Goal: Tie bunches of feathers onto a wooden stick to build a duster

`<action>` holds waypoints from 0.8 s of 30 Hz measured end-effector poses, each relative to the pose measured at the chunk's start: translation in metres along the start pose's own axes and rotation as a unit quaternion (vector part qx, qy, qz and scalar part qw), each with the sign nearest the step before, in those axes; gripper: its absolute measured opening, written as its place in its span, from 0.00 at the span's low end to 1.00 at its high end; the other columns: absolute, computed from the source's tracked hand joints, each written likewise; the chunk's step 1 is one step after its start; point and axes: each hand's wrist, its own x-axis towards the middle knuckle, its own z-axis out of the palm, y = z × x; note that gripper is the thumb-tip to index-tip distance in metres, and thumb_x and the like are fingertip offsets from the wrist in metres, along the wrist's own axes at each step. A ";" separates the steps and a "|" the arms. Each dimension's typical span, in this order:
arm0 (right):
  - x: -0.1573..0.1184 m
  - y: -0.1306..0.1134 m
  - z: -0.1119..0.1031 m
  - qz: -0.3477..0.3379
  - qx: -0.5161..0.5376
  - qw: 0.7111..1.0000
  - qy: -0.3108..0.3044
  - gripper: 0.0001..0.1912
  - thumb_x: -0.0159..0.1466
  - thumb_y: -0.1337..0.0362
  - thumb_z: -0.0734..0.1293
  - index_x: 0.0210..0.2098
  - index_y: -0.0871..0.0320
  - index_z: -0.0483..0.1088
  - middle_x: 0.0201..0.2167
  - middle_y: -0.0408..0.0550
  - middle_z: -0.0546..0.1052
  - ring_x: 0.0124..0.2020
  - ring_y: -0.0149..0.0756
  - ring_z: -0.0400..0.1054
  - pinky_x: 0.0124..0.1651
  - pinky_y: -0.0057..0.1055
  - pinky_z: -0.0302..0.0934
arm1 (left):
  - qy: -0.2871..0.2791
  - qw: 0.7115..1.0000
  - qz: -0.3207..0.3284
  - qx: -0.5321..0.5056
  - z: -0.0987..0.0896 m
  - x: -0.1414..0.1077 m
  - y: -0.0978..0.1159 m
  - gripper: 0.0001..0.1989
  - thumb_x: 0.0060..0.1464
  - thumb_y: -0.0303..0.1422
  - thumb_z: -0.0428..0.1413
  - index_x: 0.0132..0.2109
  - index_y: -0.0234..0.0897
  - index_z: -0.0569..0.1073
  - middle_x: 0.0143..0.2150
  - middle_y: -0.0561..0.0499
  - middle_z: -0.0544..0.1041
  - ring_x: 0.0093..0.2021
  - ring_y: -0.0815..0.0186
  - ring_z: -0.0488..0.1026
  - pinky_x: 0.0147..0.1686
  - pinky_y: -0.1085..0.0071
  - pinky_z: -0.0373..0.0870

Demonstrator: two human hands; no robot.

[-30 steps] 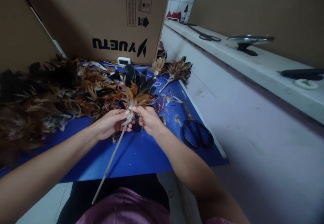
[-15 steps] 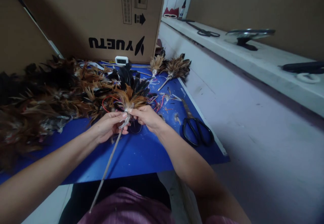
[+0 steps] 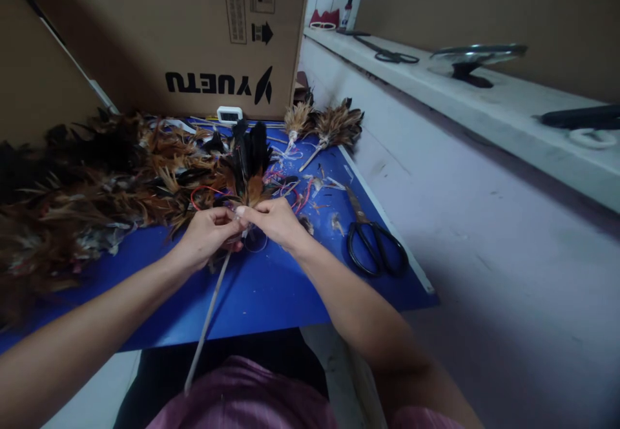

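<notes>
Both hands meet at the base of a feather duster (image 3: 249,167), whose black and brown feathers point away from me. Its thin stick (image 3: 208,325) runs back toward my lap. My left hand (image 3: 208,235) is closed round the binding where stick and feathers join. Thumb and fingers of my right hand (image 3: 274,219) pinch the same feather base from the right. My fingers cover most of the binding. Black-handled scissors (image 3: 375,248) lie to the right on the blue table (image 3: 285,293), blades pointing away.
A large heap of brown and black feathers (image 3: 97,190) fills the left side. Two small feather bundles (image 3: 336,125) lie at the back right, near a white digital clock (image 3: 229,115). Behind stands a cardboard box (image 3: 145,35). A ledge (image 3: 523,112) along the right wall holds more scissors (image 3: 397,57).
The feathers have drawn together into a narrower, more upright bunch between my hands. The stick's near end has swung slightly right, and my fingers have closed nearer each other.
</notes>
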 end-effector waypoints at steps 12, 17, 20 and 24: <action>-0.008 -0.022 -0.009 0.077 0.195 0.978 0.020 0.23 0.48 0.56 0.72 0.13 0.58 0.55 0.12 0.32 0.51 0.17 0.20 0.43 0.21 0.26 0.38 | -0.018 0.998 0.016 -0.050 -0.001 -0.004 0.018 0.16 0.42 0.28 0.55 0.42 0.39 0.68 0.21 0.58 0.70 0.16 0.70 0.65 0.15 0.73 0.69; -0.008 -0.022 -0.011 0.091 0.251 0.963 -0.022 0.20 0.49 0.56 0.72 0.15 0.59 0.60 0.12 0.33 0.55 0.15 0.19 0.45 0.20 0.25 0.38 | -0.098 0.995 0.032 -0.012 0.001 -0.002 0.014 0.15 0.43 0.30 0.60 0.41 0.38 0.68 0.24 0.56 0.72 0.16 0.71 0.66 0.15 0.75 0.65; -0.007 -0.020 -0.013 0.095 0.249 0.964 -0.019 0.22 0.48 0.55 0.73 0.14 0.58 0.57 0.11 0.32 0.54 0.15 0.19 0.43 0.19 0.25 0.36 | -0.124 0.989 0.055 0.064 -0.005 0.000 0.014 0.12 0.47 0.39 0.61 0.29 0.35 0.69 0.17 0.57 0.64 0.14 0.75 0.59 0.13 0.79 0.57; -0.006 -0.019 -0.014 0.104 0.241 0.964 -0.039 0.23 0.51 0.56 0.72 0.14 0.57 0.55 0.11 0.32 0.51 0.14 0.19 0.40 0.18 0.26 0.33 | -0.079 0.976 0.112 0.166 -0.019 0.003 0.015 0.18 0.49 0.44 0.59 0.23 0.35 0.69 0.15 0.58 0.59 0.15 0.76 0.54 0.15 0.79 0.52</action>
